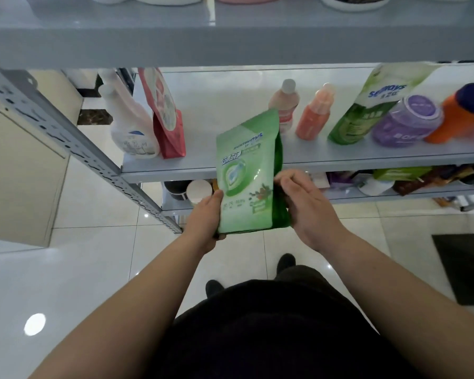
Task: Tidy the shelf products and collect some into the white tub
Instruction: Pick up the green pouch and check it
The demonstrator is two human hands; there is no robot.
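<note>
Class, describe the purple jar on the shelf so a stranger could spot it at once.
Look at the grey middle shelf, toward its right end. Between a leaning green pouch and an orange bottle sits the purple jar. It is squat with a wide lid, the only purple thing in that row.

A person stands before a grey metal shelf [367, 162], holding a green pouch [246, 173] upright in front of its near edge. The left hand [203, 222] grips the pouch's lower left corner, thumb on the printed face; the right hand [307, 209] curls its fingers round the right side. On the shelf, from left to right, stand a white spray bottle [129, 127], a red pouch [166, 116], a pink bottle [283, 105], a coral bottle [316, 113], a second green pouch [367, 105], a purple jar [405, 121] and an orange bottle [460, 113].
</note>
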